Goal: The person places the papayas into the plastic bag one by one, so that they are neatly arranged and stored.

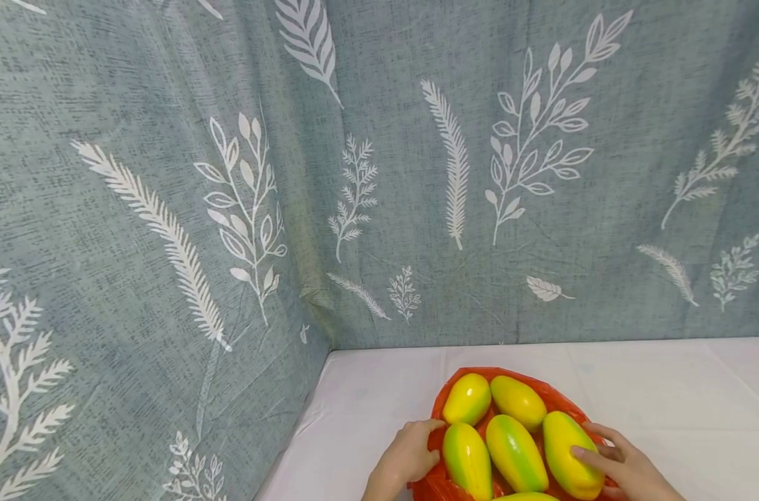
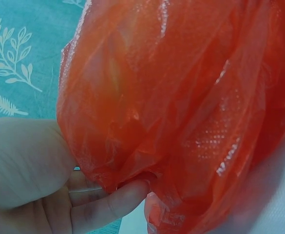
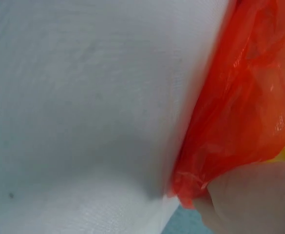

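A red plastic bag [image 1: 438, 480] lies spread on the white table with several glossy yellow-green mangoes [image 1: 515, 452] in it. At its left side my left hand [image 1: 409, 452] grips the bag's edge. The left wrist view shows that thumb [image 2: 115, 202] tucked into the crumpled red film [image 2: 181, 122]. On the right side, my right hand [image 1: 629, 463] holds the bag's edge, its thumb over the rightmost mango [image 1: 567, 449]. In the right wrist view part of the right hand [image 3: 254, 195] presses against the red film [image 3: 230, 126]. Another mango [image 1: 526, 497] is cut off by the lower frame edge.
The white tabletop [image 1: 686, 396] runs behind and to the right of the bag. Grey-green curtains with white leaf prints hang at the back [image 1: 404, 174] and along the left [image 1: 135, 278], meeting in a corner.
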Demonstrator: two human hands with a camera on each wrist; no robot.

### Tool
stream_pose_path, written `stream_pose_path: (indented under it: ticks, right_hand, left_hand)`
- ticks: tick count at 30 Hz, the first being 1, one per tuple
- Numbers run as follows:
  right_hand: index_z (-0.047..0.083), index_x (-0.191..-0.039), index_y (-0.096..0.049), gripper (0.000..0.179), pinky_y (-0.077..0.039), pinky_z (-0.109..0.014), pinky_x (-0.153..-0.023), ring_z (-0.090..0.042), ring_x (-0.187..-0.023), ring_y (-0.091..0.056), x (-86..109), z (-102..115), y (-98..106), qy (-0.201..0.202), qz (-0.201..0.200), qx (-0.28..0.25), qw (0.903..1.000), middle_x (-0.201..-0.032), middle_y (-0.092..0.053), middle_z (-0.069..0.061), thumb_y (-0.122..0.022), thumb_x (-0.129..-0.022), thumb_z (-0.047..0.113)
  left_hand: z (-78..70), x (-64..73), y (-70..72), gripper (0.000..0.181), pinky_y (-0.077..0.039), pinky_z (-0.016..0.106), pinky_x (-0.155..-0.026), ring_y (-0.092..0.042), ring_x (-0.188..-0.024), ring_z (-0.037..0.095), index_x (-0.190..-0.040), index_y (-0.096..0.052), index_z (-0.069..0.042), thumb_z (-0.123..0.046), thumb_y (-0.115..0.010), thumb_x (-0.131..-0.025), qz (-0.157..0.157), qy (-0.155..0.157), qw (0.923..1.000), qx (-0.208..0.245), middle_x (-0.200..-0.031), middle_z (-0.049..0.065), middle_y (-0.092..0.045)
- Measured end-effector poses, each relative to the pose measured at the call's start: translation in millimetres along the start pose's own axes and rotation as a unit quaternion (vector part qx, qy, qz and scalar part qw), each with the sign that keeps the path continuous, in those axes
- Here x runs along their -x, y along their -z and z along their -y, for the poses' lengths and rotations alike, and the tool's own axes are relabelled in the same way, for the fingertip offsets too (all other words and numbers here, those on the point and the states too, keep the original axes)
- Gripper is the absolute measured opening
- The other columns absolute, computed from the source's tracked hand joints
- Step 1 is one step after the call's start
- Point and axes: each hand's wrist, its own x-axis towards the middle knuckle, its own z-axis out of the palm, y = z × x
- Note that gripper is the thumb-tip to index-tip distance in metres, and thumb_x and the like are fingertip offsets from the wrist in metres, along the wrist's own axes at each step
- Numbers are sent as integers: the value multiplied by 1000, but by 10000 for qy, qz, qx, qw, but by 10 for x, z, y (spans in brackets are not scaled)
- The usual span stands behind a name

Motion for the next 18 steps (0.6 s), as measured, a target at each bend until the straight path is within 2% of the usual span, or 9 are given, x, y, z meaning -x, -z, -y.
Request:
stream_pose_path:
  ticks: [8,13,18]
  right_hand:
    - [-7,-139,-23,92,-52,-49,-79,-38,-97,-54,-36,9,-22,124,-27,266,9996,-127,-35,-43,-57,-86,60]
    - [-8,-139,-26,99,-52,-49,-78,-39,-98,-54,-72,-3,1,24,3,367,9993,-127,-37,-42,-58,-81,66]
    - [-10,-139,-29,104,-52,-50,-76,-35,-94,-54,-100,-33,20,-48,90,602,9981,-124,-43,-38,-59,-78,69]
  left_hand:
    - [-17,-4,8,36,-54,48,-80,-55,-83,21,-120,-61,1,4,-65,-84,-52,-9,10000,-15,-105,9,-64]
    - [-15,2,12,37,-54,48,-80,-55,-83,21,-120,-61,1,5,-65,-83,-74,-51,10000,3,-104,9,-63]
    - [-11,6,13,36,-53,48,-80,-56,-84,22,-119,-62,0,5,-65,-83,-74,-73,9999,3,-104,8,-64]
